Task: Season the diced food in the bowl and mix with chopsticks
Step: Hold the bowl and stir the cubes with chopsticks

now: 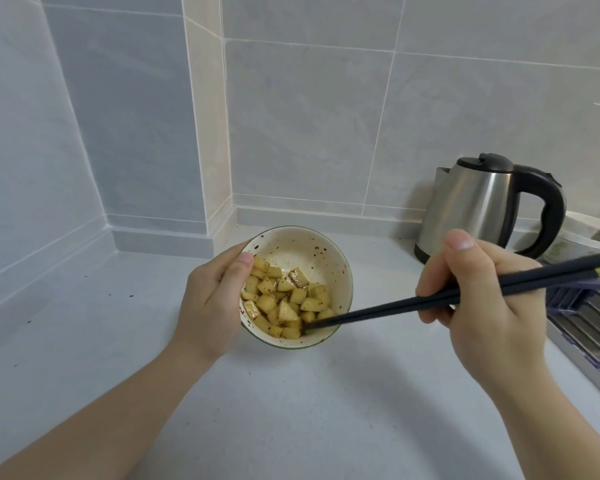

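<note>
Kitchen counter, mid-mix: my left hand grips the small white bowl by its near-left wall, thumb hooked over the rim and the other fingers wrapped behind, tipping it toward me. My right hand is clenched around a pair of dark chopsticks, pinched about midway along their length, yellow ends trailing past my knuckles to the right, tips buried at the bowl's low near edge, just right of my left thumb.

The diced food, pale yellow cubes already flecked with dark seasoning, lies heaped in the lower half of the bowl, directly beyond my left thumb; specks cling to the bare upper wall. I judge the seasoning done and the mixing well under way.

The cubes look firm yet breakable and slick with coating, so I expect them to slide instead of lift; pushing and folding from beneath should suit better than pinching. The bowl looks light and ceramic, likely to skate on the smooth counter, so the rim hold with my thumb inside is the right place to brace it. The chopsticks are stiff and thin; the middle grip gives reach and leverage.

A steel kettle stands beyond my right fingers, well apart from the bowl.
</note>
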